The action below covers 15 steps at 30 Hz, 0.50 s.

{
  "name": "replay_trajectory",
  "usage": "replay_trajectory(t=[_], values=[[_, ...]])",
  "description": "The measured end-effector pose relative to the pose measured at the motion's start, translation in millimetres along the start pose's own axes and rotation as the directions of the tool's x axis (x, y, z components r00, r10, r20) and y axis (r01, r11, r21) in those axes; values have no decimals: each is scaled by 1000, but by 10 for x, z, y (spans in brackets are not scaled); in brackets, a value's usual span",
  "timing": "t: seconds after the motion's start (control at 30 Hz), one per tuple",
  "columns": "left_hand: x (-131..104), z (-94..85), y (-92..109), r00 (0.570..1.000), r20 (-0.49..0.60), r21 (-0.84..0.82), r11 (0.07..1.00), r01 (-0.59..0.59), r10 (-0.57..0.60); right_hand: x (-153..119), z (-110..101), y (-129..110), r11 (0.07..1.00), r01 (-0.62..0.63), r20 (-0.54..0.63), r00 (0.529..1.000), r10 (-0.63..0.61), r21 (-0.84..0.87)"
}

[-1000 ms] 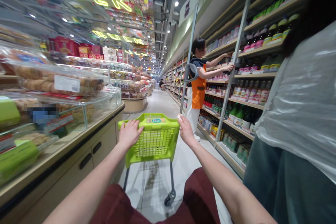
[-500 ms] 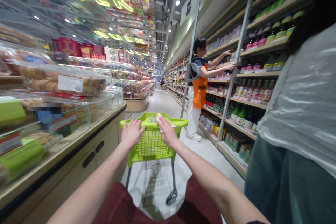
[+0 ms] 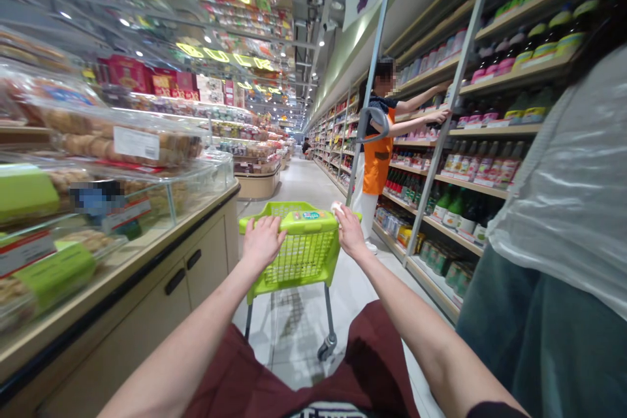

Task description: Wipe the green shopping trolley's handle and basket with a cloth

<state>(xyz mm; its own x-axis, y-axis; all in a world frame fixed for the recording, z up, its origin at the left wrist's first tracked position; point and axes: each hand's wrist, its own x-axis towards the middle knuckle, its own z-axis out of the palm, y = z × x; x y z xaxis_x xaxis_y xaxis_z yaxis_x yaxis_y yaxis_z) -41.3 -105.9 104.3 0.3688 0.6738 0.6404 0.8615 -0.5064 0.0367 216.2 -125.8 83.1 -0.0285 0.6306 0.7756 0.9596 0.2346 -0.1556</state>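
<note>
A small lime-green shopping cart (image 3: 296, 261) with a lattice basket stands before me. My left hand (image 3: 265, 240) is closed over the left part of its handle, fingers curled across the top. At the handle's right end, my right hand (image 3: 351, 232) has a small white crumpled thing (image 3: 336, 208) pinched at its fingertips; its exact kind is too small to make out. That hand also appears to touch the cart's right edge. A colourful label (image 3: 311, 215) shows on the handle between my hands. What lies inside the basket is hidden.
Glass-fronted counters (image 3: 196, 176) with packaged baked goods line the left. On the right, shelves (image 3: 484, 186) carry bottles and cans. A worker in an orange apron (image 3: 377, 163) reaches into them beside a metal pole (image 3: 365, 104). Another person in a white top (image 3: 573, 189) stands close at right.
My right hand has slid rightward along the handle to its end, carrying the white thing. The cart has shifted slightly right and turned a little in view. My left hand stays on the handle.
</note>
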Motion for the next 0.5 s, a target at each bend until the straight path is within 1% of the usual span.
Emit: replay_trajectory(t=[0.1,0.2,0.23,0.3,0.4,0.5], values=[[-5,-13,104,999,11,-20,999,-44,44,7,-5,128,999,-41,-50,998,42,22],[18,-20,140,994,39,-37,994,-98,99,49,2,228,995,-81,-78,993,86,62],[30,-21,128,994,47,-43,995,-95,97,68,8,249,993,-91,-80,992,97,74],[55,-23,75,998,49,-45,998,-47,50,110,27,262,991,-105,-84,990,113,88],[90,-33,-25,998,63,-27,999,17,-15,170,64,185,987,-115,-79,989,125,116],[115,-48,-70,995,95,-10,1000,16,-15,213,90,-49,983,-93,-49,994,102,156]])
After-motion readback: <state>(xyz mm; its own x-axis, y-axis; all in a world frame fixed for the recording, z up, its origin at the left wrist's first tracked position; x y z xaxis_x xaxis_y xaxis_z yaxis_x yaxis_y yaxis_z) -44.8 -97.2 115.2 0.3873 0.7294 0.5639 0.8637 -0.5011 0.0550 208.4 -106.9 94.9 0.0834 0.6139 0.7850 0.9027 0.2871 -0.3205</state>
